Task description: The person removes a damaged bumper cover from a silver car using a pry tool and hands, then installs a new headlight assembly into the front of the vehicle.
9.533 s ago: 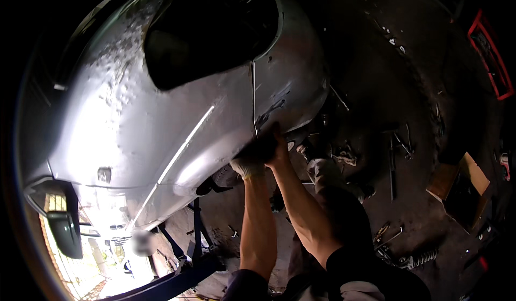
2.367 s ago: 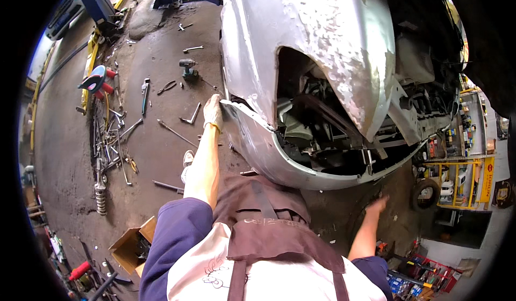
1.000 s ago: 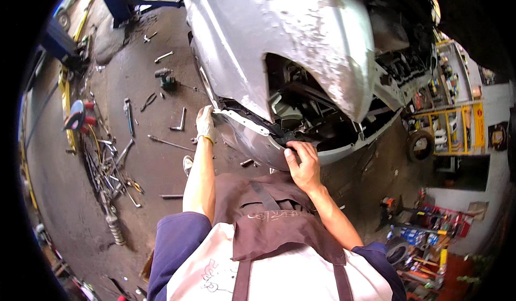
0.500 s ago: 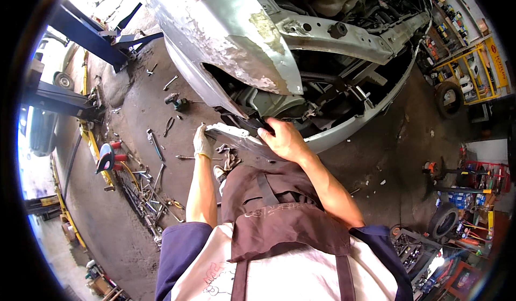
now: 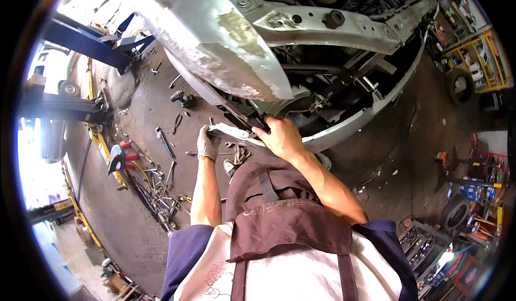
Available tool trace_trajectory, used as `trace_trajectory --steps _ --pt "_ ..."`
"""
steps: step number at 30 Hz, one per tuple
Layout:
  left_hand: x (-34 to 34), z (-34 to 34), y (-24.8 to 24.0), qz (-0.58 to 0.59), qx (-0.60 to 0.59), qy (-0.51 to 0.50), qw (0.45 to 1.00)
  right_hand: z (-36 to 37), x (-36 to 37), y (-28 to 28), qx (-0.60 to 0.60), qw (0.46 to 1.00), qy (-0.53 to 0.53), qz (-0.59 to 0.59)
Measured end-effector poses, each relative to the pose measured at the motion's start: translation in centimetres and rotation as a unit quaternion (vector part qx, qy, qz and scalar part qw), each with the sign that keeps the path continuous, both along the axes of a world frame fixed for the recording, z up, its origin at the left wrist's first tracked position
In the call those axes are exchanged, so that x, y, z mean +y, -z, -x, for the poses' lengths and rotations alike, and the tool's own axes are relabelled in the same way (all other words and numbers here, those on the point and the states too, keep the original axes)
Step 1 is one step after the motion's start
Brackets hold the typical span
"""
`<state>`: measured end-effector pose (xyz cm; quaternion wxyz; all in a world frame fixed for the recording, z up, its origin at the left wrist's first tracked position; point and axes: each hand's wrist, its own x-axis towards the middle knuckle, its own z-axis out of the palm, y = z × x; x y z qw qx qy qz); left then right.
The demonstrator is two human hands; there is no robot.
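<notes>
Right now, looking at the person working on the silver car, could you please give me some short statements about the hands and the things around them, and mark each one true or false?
1. The left hand wears a light work glove. True.
2. The right hand is also gloved. False: it is bare.
3. Both hands are at the lower edge of the silver car body, on a pale trim strip. True.
4. The hand tools lie on a workbench. False: they are scattered on the dark floor to the person's left.
5. The person wears a brown apron. True.
</notes>
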<state>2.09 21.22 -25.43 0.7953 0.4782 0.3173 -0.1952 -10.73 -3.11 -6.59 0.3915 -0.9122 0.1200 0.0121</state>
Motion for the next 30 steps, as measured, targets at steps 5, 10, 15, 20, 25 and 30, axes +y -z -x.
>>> trace_trajectory --steps 5,10,15,20,25,30 --pt "-0.2 -1.0 0.0 -0.015 0.034 0.015 0.999 0.9 -0.1 -0.1 -0.008 1.000 0.026 -0.002" --pt "-0.5 -0.7 -2.1 0.012 0.003 0.075 0.997 1.2 0.8 1.2 -0.104 0.993 0.055 -0.001" --pt "-0.8 -0.7 -3.2 0.012 -0.078 0.151 0.985 1.2 0.9 1.8 -0.173 0.983 0.064 0.023" --pt "0.0 -0.8 -1.7 -0.018 -0.013 0.090 0.996 0.9 0.8 1.6 -0.105 0.993 0.043 0.017" --pt "0.7 -0.7 -0.1 -0.008 0.022 0.036 0.999 0.6 0.3 0.7 -0.072 0.997 0.024 -0.013" --pt "0.0 -1.5 0.6 0.022 0.006 -0.018 1.000 0.4 -0.3 -0.4 -0.016 1.000 -0.011 -0.019"
